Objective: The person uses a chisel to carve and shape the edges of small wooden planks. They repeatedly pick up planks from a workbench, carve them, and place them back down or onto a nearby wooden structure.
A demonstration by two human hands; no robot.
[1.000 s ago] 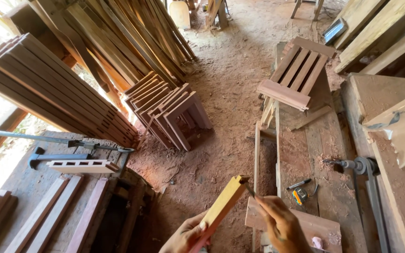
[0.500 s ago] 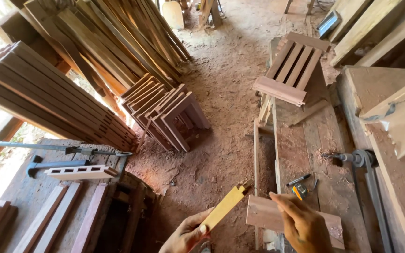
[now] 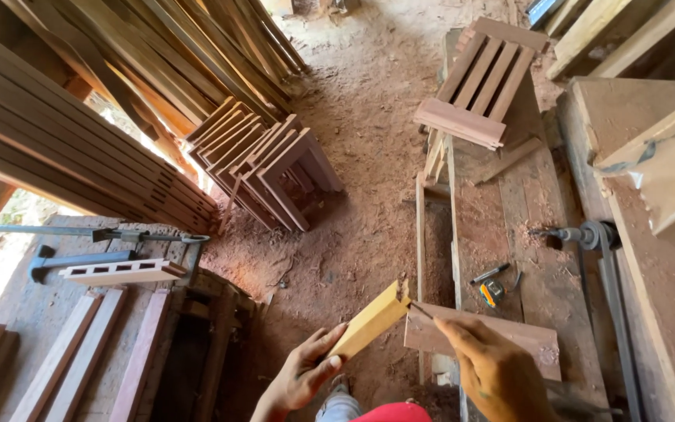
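Observation:
My left hand (image 3: pixel 300 372) grips the near end of a short pale yellow wooden stick (image 3: pixel 372 319), which points up and away over the sawdust floor. My right hand (image 3: pixel 497 373) is closed on a thin pencil-like tool (image 3: pixel 421 310) whose tip touches the far end of the stick. Just beyond my right hand lies a flat reddish board (image 3: pixel 478 337) on the workbench. A small yellow tape measure (image 3: pixel 491 292) and a dark marker (image 3: pixel 491 273) lie on the bench a little further off.
Reddish planks (image 3: pixel 80 148) are stacked at left, and several small frames (image 3: pixel 271 168) stand on the floor. A slatted panel (image 3: pixel 478 82) rests at the bench's far end. A drilling machine spindle (image 3: pixel 580 234) sits at right. A mortised rail (image 3: pixel 123 271) lies on the left table.
The stick has dropped lower and its far end has come to my right hand's tool. My view has shifted slightly nearer the bench.

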